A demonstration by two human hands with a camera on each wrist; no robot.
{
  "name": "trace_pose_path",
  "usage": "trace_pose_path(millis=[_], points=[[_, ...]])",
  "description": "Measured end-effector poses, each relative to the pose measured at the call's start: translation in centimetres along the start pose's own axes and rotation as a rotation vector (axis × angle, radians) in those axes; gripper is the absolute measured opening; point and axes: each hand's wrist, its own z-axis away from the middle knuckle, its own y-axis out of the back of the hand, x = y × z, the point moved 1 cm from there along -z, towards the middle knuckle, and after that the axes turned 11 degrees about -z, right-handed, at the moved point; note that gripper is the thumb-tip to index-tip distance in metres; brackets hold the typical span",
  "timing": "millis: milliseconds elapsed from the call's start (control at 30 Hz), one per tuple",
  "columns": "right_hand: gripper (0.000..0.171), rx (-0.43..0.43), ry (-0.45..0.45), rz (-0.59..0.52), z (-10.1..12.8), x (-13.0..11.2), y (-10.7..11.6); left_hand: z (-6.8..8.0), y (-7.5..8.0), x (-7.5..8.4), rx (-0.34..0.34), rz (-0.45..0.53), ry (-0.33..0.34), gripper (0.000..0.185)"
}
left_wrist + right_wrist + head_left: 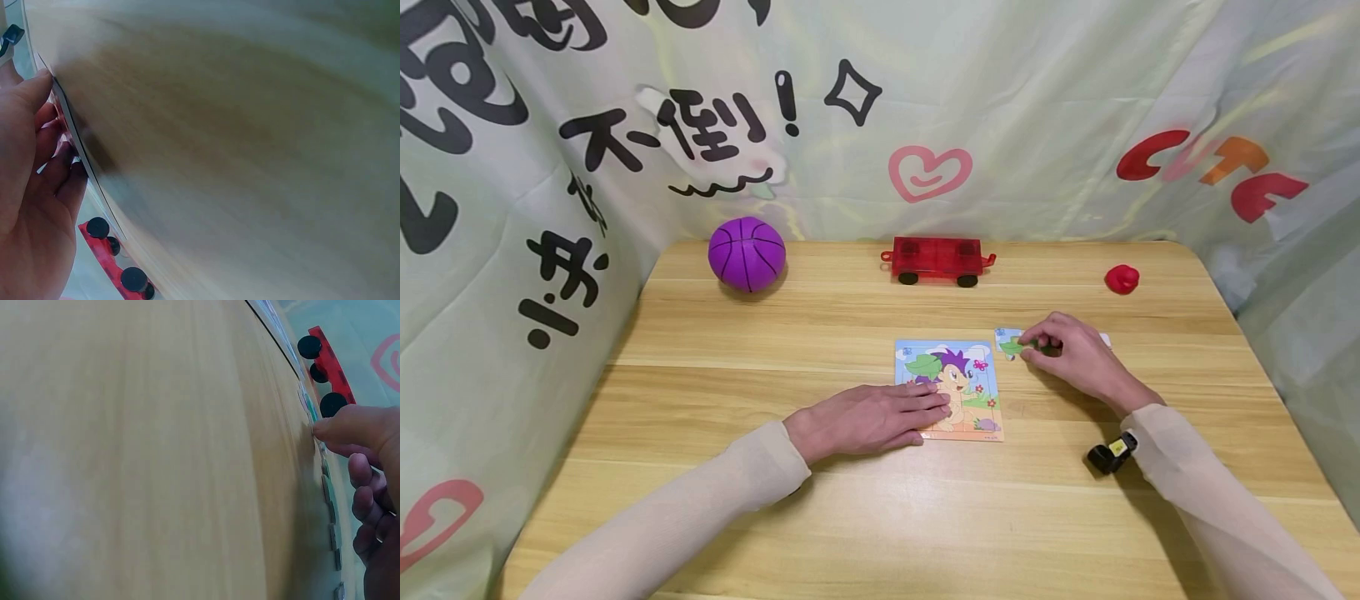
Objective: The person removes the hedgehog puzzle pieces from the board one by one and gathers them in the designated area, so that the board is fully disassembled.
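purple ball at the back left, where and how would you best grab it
Hedged: grip the purple ball round its middle, the hand coming down from above or its open front side. It is round with no handle, sits free on the table, and the curtain crowds its back and left.

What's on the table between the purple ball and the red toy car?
Nothing: in the head view, only bare wooden table runs between the purple ball and the red toy car.
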Motion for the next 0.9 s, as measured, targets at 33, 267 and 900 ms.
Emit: trace_pose_path(millis=[33, 267, 900], points=[[0.016, -0.002, -0.007, -0.001, -0.02, -0.04, -0.02, -0.01, 0.00, 0.01, -0.003, -0.001, 0.001, 0.055], [0.013, -0.015, -0.026, -0.006, -0.21, -0.10, -0.21, -0.02, -0.02, 0.02, -0.011, 0.001, 0.004, 0.055], [0.011, -0.023, -0.019, 0.006, -0.07, -0.13, -0.17, 0.05, -0.03, -0.02, 0.002, -0.010, 0.007, 0.056]])
